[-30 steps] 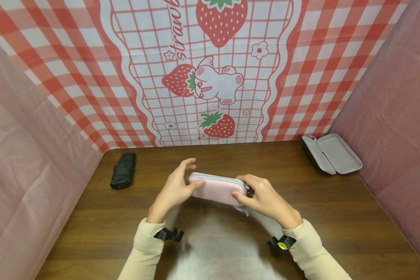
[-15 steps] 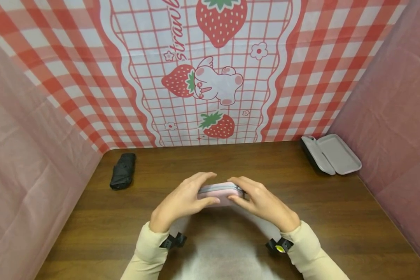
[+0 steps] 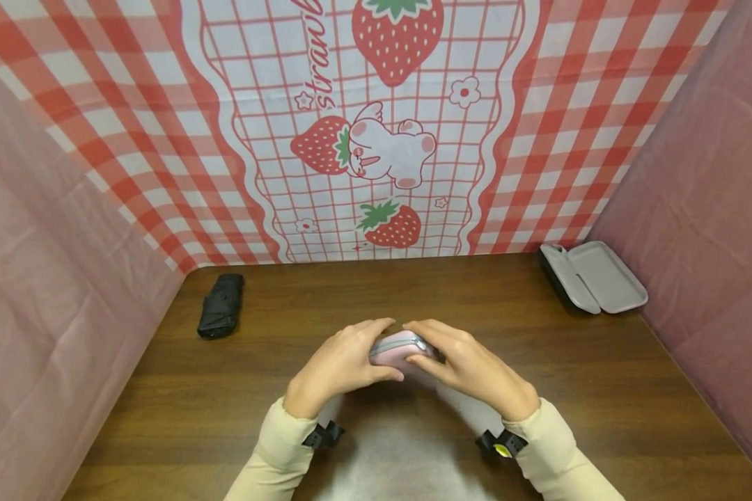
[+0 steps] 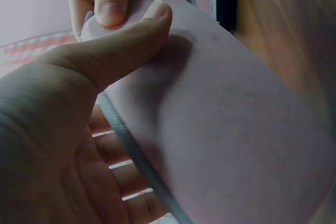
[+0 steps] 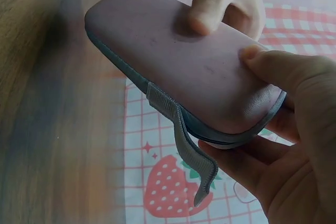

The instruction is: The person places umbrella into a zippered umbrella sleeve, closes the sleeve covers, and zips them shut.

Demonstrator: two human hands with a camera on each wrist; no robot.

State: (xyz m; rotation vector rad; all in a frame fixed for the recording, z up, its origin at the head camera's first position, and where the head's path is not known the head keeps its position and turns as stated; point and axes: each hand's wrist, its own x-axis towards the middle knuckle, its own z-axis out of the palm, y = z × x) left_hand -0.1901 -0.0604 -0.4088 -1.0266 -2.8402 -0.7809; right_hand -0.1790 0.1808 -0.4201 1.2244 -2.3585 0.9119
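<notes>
A pink hard-shell zip case (image 3: 393,353) is held between both hands over the middle of the table. Its grey zip (image 4: 139,150) runs along the edge, and a grey ribbed strap (image 5: 184,137) dangles loose in the right wrist view. My left hand (image 3: 338,365) holds the case with the thumb across its pink face and the fingers behind it. My right hand (image 3: 473,358) grips the other end, thumb on the same face and fingers curled underneath. In the head view the hands cover much of the case.
At the back right of the wooden table (image 3: 376,292) lies an opened case (image 3: 611,277) with a grey inside. A black folded pouch-like bundle (image 3: 221,306) lies at the back left. Checked strawberry cloth (image 3: 395,139) rises behind, and pink cloth hangs at both sides.
The pink case has turned from broad side on to nearly end on in the head view and come slightly nearer. My left hand has moved right, close to the right hand.
</notes>
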